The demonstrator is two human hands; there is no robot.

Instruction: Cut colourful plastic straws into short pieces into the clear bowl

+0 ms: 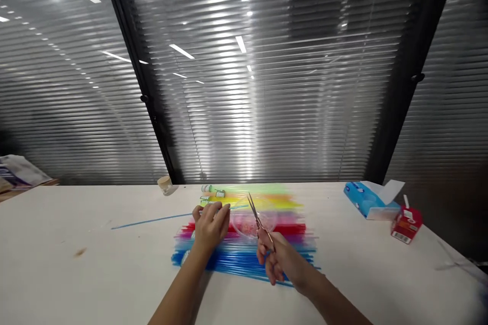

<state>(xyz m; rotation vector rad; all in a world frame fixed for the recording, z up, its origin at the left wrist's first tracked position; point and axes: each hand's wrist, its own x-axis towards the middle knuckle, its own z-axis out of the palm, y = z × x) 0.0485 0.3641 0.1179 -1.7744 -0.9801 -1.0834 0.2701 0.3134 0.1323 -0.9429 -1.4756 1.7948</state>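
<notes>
A flat spread of thin coloured straws (282,244) lies on the white table (95,269), banded green, yellow, red and blue. My left hand (209,226) is closed, pinching one end of a long blue straw (152,221) that runs off to the left. My right hand (275,256) grips a pair of slim scissors (256,216), blades pointing up and away and nearly together. A clear shallow dish (249,223) with pinkish bits in it sits on the straws between the two hands.
Small bottles with green caps (213,193) and a small tan cup (165,184) stand behind the straws. A blue tissue box (368,199) and a red carton (407,223) sit at the right. Papers (19,172) lie at the far left. Window blinds rise behind the table.
</notes>
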